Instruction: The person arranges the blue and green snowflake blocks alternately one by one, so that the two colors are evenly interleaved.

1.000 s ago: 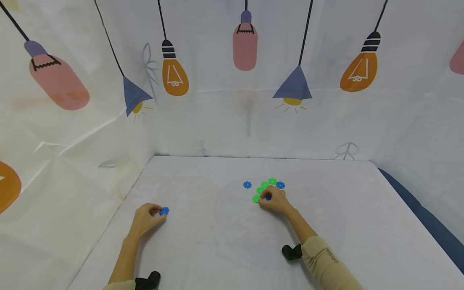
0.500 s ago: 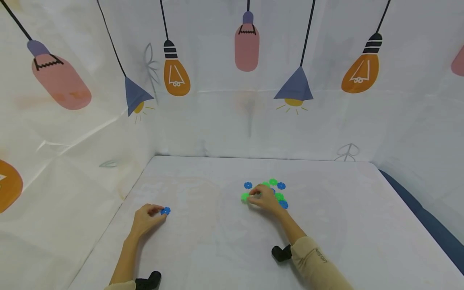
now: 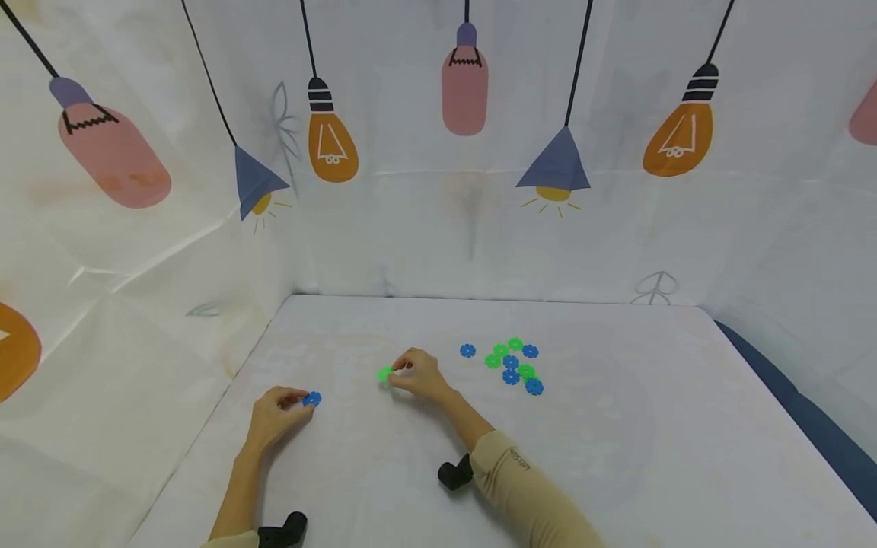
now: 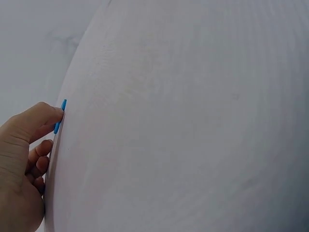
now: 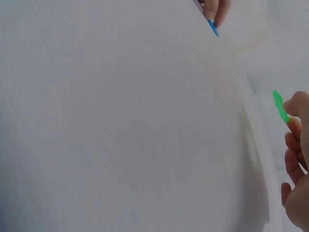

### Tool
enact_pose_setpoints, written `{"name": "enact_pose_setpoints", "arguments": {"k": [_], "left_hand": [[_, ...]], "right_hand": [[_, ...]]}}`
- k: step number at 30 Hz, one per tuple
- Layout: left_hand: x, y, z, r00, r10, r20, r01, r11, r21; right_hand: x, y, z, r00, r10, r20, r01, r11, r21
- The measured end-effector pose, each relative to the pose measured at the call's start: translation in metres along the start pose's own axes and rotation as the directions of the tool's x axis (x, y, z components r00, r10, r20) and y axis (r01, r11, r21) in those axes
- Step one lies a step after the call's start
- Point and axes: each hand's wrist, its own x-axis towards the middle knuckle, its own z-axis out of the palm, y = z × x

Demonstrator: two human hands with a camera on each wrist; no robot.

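Observation:
My left hand rests at the left of the white table and pinches a blue flower-shaped disc between thumb and fingertips. In the left wrist view this blue disc stands on edge close over the tabletop. My right hand, near the middle of the table, pinches a green flower-shaped disc. The right wrist view shows that green disc raised off the surface, with the thumb and a fingertip at its lower edge. The left hand's fingertips appear at the top there.
Right of centre lies a loose group of several green discs and blue discs, some overlapping. One blue disc lies apart at the group's left. White sheets printed with lamps stand behind and beside the table.
My right hand has drawn a green disc out of the group and carried it left, toward my left hand. The left hand stays in place with the blue disc.

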Motion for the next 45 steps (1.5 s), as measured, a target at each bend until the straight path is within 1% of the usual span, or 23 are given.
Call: {"name": "enact_pose_setpoints", "arguments": {"k": [5,9,13,17,22,30,36,45], "left_hand": [[-0.001,0.001,0.002,1.000,-0.028,0.001,0.028,1.000,0.011],[-0.001,0.001,0.002,0.999,-0.042,-0.005,0.042,0.999,0.001],[-0.001,0.001,0.001,0.999,-0.047,-0.004,0.047,0.999,-0.006],[-0.001,0.001,0.001,0.999,-0.034,-0.010,0.034,0.999,0.001],[-0.001,-0.001,0.002,0.999,-0.013,-0.033,0.013,1.000,0.009],[-0.001,-0.003,0.005,0.997,0.022,-0.074,-0.022,1.000,0.002],[0.000,-0.004,0.004,0.998,0.002,-0.058,-0.002,1.000,0.003],[-0.001,-0.001,0.003,0.999,-0.024,-0.027,0.024,1.000,0.002]], "right_hand": [[0.007,-0.019,0.034,1.000,-0.027,0.013,0.028,0.998,-0.053],[0.008,-0.032,0.058,0.999,-0.043,0.025,0.046,0.989,-0.140],[0.007,-0.043,0.075,0.997,-0.051,0.059,0.064,0.969,-0.240],[0.005,-0.052,0.086,0.996,-0.061,0.070,0.080,0.944,-0.319],[0.003,-0.059,0.093,0.997,-0.051,0.065,0.072,0.924,-0.376],[0.000,-0.063,0.097,0.998,-0.055,0.030,0.063,0.907,-0.415],[0.000,-0.063,0.097,0.998,-0.050,0.042,0.063,0.907,-0.417],[-0.001,-0.063,0.095,0.997,-0.046,0.061,0.068,0.893,-0.444]]}}
